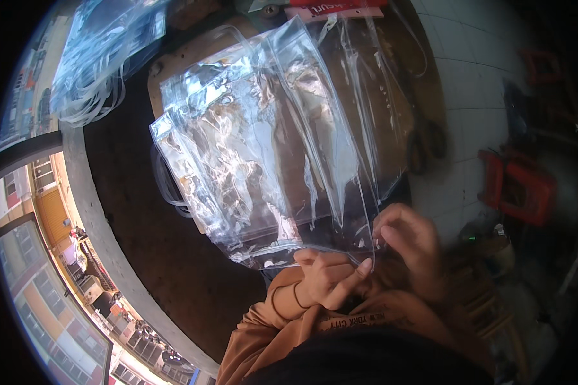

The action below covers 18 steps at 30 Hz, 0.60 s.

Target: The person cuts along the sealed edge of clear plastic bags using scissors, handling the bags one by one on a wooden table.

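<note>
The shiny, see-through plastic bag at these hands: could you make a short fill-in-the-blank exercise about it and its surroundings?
1. The person's left hand and right hand are at the lower ____ corner of the bag, as pictured.
2. The pile of bluish, clear plastic bags with pale looped handles is in the picture's upper ____ part.
3. The low, boxy plastic stool on the pale tiled floor is coloured ____.

Missing words: right; left; red.

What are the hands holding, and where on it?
A clear bag: the left hand pinches its near right corner; whether the right hand grips its edge too, I can't tell.
</note>
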Available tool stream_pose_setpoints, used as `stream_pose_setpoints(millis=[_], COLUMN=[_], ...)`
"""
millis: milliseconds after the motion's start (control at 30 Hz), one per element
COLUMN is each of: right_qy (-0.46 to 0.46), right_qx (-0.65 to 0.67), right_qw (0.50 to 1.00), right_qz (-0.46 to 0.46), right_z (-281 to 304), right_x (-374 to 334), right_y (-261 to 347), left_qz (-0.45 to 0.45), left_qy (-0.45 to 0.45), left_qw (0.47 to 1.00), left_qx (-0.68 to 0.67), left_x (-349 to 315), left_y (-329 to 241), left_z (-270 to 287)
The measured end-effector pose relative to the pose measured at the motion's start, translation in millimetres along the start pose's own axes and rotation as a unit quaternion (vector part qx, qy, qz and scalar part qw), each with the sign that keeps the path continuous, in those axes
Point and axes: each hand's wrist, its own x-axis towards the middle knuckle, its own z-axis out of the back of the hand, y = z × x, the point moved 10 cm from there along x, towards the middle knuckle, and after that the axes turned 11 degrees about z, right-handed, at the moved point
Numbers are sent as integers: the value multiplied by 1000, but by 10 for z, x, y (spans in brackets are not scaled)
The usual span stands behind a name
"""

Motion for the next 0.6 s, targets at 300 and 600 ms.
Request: stream_pose_setpoints(millis=[300,600], right_qy=[-19,-21], right_qx=[1,-1], right_qw=[992,990], right_qz=[126,138], right_z=[-39,-79], right_x=[631,759], right_y=[192,235], left_qz=[-25,-16], left_qy=[22,33], left_qw=[999,999], left_qx=[-21,-30], left_x=[-43,-56], left_y=[-47,-35], left_z=[-18,-15])
